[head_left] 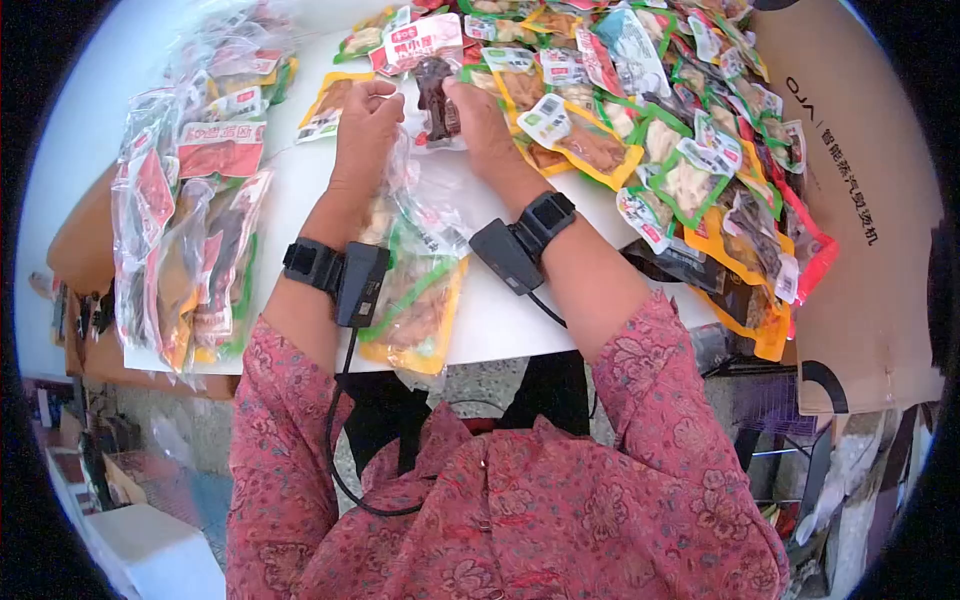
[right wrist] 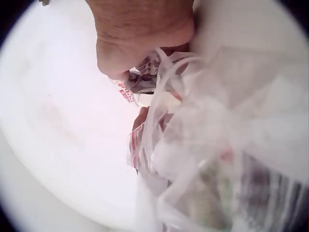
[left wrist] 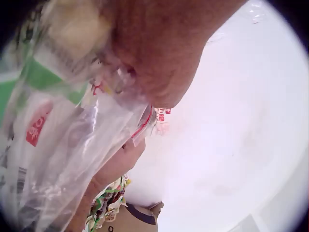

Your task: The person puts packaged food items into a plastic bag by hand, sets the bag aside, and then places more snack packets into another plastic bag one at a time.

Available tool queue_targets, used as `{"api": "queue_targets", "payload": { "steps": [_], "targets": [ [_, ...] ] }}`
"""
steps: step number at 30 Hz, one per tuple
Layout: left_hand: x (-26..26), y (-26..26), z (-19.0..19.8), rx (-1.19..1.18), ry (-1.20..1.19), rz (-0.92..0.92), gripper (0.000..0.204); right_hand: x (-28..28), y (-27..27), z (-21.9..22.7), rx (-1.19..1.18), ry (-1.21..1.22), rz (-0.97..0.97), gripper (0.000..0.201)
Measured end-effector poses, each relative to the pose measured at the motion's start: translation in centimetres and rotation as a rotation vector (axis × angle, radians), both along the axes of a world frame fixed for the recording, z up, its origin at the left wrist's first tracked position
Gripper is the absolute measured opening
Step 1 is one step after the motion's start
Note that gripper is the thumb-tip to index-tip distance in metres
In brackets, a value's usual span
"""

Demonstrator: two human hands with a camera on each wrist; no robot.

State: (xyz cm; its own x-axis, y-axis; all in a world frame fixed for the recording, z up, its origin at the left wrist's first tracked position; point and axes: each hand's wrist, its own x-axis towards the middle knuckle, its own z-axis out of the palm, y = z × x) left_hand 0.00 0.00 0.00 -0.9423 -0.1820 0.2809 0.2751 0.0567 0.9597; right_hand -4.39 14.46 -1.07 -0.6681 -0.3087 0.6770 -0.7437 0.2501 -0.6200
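Pouch (head_left: pixel 434 95), one: dark contents, red-and-white label, upper centre of the frame. It lies between the two hands, its right edge in the grip of the right hand (head_left: pixel 485 125), whose thumb and fingers close on it; in the right wrist view the dark part shows directly beneath that hand.

Bag (head_left: pixel 430 200), one: clear plastic, with a red line near its mouth. The left hand (head_left: pixel 366 130) grips it by the mouth, fingers curled, just left of the pouch; the exact placing of each fingertip cannot be told. The bag trails down the centre toward the person, its lower part on the white table (head_left: pixel 505 325), with green- and yellow-edged packets (head_left: pixel 412 318) inside.

Yellow-edged packet (head_left: pixel 322 108), one: flat, just left of the left hand.

Heap (head_left: pixel 690 180), one: mixed small packets, upper right of the frame, its left side near the right hand.

Filled bags (head_left: pixel 220 150), a group: clear, overlapping, along the left of the table.

Carton (head_left: pixel 860 230), one: brown, printed, right edge of the frame.

Wrist cameras (head_left: pixel 361 285), two: black, strapped one to each wrist.
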Motion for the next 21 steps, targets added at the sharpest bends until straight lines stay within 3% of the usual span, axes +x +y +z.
{"api": "queue_targets", "payload": {
  "steps": [2,3,5,6,7,9,11,12,13,15,17,21],
  "targets": [
    [0.2,0.5,0.0,0.004,-0.025,0.131,0.037,0.5,0.2,0.6,-0.163,-0.349,0.040,0.029],
    [0.3,-1.3,1.6,-0.087,-0.013,0.134,0.037,0.4,-1.6,0.4,-0.253,-0.342,0.059,0.029],
    [0.8,-0.4,1.7,0.126,-0.077,0.028,0.029,0.2,-1.0,0.2,-0.281,-0.509,0.176,0.028],
    [0.9,0.2,1.6,0.146,-0.064,0.029,0.029,0.2,-1.0,0.3,-0.160,-0.328,0.192,0.027],
    [1.1,0.6,1.6,0.228,-0.078,-0.052,0.026,0.3,-0.7,0.4,-0.150,-0.321,0.195,0.027],
    [0.4,0.3,0.7,0.312,-0.083,-0.125,0.023,1.1,-0.1,0.7,-0.239,-0.525,0.255,0.027],
    [-1.3,-1.2,-1.3,0.344,-0.082,-0.204,0.020,1.5,0.0,1.1,-0.149,-0.421,0.245,0.027],
    [-0.1,-0.1,0.1,0.434,-0.035,-0.233,0.016,1.7,-0.2,1.2,-0.235,-0.512,0.274,0.028],
    [0.3,0.3,0.5,0.435,-0.028,-0.223,0.016,1.5,-0.4,1.0,-0.320,-0.606,0.303,0.028],
    [0.8,0.3,1.0,0.413,-0.070,-0.228,0.015,1.0,-0.5,0.5,-0.283,-0.517,0.280,0.028],
    [-0.6,-0.7,-0.9,0.387,-0.064,-0.215,0.017,0.4,-0.8,0.0,-0.369,-0.555,0.159,0.029],
    [-0.5,-0.4,-0.8,0.362,-0.086,-0.238,0.027,0.5,-0.4,0.6,-0.377,-0.638,0.148,0.024]
  ]
}}
